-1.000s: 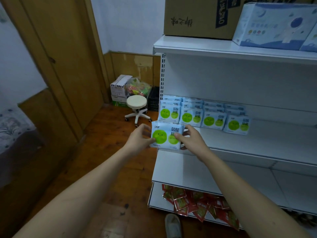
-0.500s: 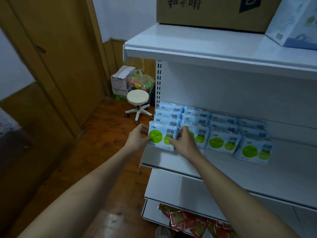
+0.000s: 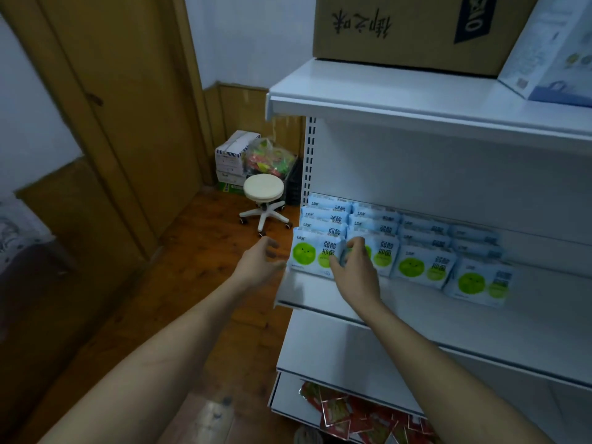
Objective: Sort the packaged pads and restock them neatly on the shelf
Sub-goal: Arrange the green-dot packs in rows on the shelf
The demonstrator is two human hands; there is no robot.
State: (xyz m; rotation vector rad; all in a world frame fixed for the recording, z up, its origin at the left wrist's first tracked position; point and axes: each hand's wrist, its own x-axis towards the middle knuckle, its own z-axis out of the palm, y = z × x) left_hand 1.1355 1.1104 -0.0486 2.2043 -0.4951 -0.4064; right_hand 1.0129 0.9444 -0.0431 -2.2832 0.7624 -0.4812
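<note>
White shelf (image 3: 448, 318) bears rows of pad packs (image 3: 423, 264).
</note>
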